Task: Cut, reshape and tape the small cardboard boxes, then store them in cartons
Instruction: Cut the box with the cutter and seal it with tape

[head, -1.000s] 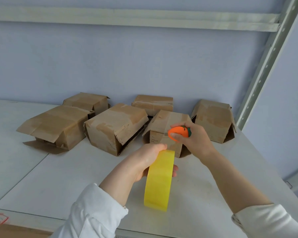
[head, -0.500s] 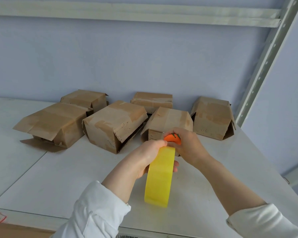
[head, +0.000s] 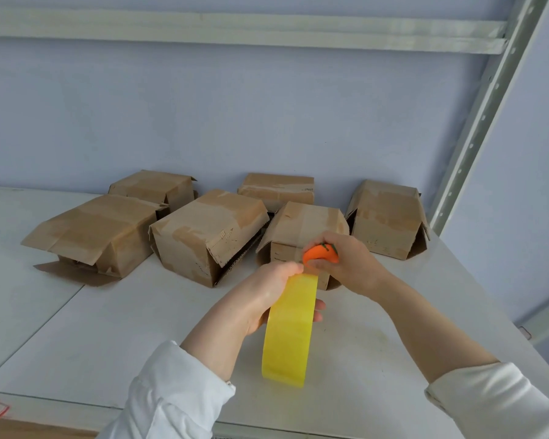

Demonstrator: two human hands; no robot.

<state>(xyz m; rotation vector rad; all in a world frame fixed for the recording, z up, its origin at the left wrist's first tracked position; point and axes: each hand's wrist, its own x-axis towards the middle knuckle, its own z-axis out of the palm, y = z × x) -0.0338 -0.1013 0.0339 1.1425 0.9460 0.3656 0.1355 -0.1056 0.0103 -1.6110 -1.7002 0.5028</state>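
The left hand (head: 260, 299) grips a roll of yellow packing tape (head: 290, 331), held on edge above the shelf. Its fingers curl through the core and its thumb presses on the top of the rim. The right hand (head: 352, 264) is closed round a small orange cutter (head: 319, 255) shaped like a fruit with a green leaf.

A second ago that hand was raised clear of the roll, over the boxes. It has since come down toward the left thumb, so the cutter now sits at the roll's top edge, touching or nearly touching it. No blade can be seen. This likely means the tape's free end is being lifted or cut, ready for taping.

Just behind the hands stands a small cardboard box (head: 305, 223). Five other cardboard boxes (head: 210, 229) surround it on the white shelf (head: 108, 327), some with loose flaps.
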